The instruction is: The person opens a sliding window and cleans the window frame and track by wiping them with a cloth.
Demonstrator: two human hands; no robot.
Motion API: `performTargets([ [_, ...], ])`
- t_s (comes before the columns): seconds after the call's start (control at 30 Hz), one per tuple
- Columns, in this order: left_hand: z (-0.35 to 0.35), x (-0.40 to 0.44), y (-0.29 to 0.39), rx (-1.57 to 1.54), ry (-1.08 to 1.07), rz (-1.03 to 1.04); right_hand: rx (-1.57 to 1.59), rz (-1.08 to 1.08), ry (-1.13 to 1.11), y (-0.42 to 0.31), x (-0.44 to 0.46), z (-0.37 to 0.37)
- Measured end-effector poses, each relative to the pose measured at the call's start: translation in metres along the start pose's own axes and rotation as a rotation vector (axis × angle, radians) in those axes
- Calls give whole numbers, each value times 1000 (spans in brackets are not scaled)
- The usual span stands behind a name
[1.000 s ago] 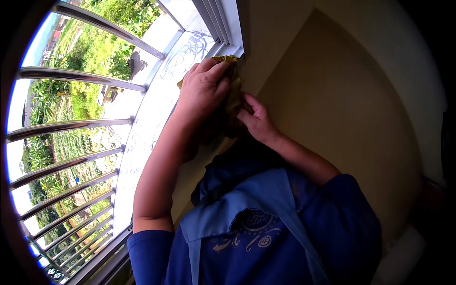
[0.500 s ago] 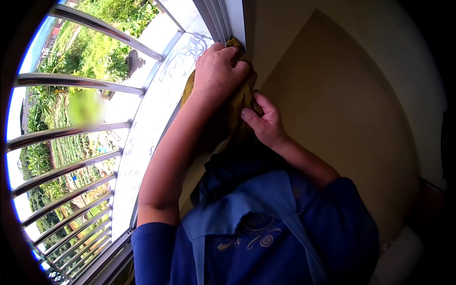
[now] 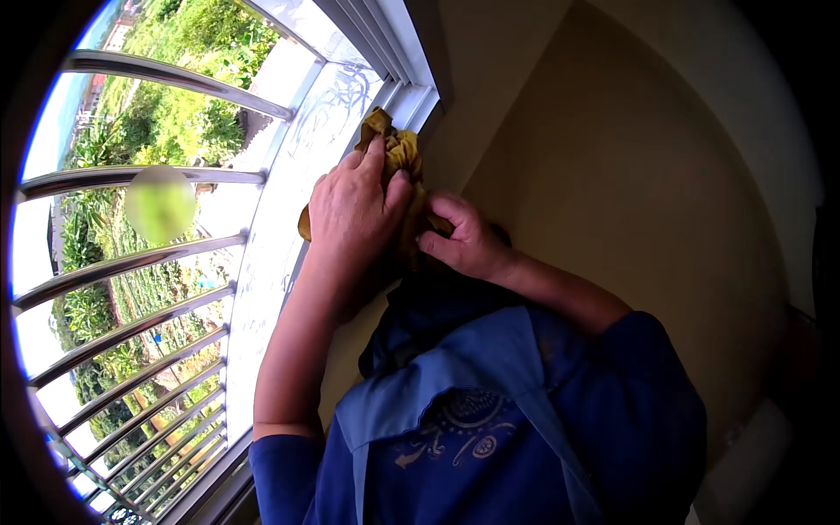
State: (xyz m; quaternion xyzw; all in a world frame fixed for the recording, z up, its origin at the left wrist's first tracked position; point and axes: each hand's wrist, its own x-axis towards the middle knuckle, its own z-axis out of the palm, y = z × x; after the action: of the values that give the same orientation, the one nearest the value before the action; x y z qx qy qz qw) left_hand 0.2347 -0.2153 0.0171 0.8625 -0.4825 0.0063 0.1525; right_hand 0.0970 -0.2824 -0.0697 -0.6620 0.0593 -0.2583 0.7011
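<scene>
A crumpled yellow-brown cloth is bunched on the window's metal track in the head view. My left hand lies over it with fingers curled, pressing and gripping it. Part of the cloth sticks out beyond the fingertips, and another edge shows to the left of the hand. Close by on the right, my right hand pinches the near side of the same cloth between thumb and fingers. The palms and the cloth's underside are hidden.
A grooved window frame rises beyond the cloth. Left of it run a pale outer ledge and curved metal bars, with greenery outside. A beige wall stands on the right. A blue apron covers my front.
Both hands and the cloth have moved back along the track toward my body, leaving the frame's corner uncovered. Both hands still hold the cloth.
</scene>
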Motion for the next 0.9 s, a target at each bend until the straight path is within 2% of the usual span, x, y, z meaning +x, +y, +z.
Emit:
performTargets([
  [0.1, 2, 44, 16, 44, -81, 3, 60, 30, 64, 5, 10, -6],
  [0.17, -11, 60, 29, 116, -366, -138, 145, 16, 140, 11, 16, -7],
  [0.33, -14, 48, 34, 182, -358, -197, 133, -1, 131, 6, 19, -6],
  [0.5, -33, -2, 27, 219, -449, -403, -55, -9, -46, -8, 11, -8],
  [0.57, -47, -32, 22, 277, -524, -492, -103, 64, -150, -15, 3, -5],
  [0.7, -74, -86, 8, 287, -578, -633, -106, 60, -513, -13, -12, 13],
  [0.73, -80, -91, 5, 283, -617, -692, -84, 44, -532, -12, -12, 16],
  [0.77, -75, -100, -9, 284, -612, -690, -87, 40, -531, -13, -10, 15],
  [0.83, -56, -110, -32, -701, -22, -611, -73, 25, -497, -16, -4, 13],
  [0.87, -57, -100, -34, -720, 3, -570, -39, 9, -457, -20, -1, 10],
  [0.9, -57, -81, -25, -544, 75, -453, -42, -40, -380, -22, 2, 8],
])
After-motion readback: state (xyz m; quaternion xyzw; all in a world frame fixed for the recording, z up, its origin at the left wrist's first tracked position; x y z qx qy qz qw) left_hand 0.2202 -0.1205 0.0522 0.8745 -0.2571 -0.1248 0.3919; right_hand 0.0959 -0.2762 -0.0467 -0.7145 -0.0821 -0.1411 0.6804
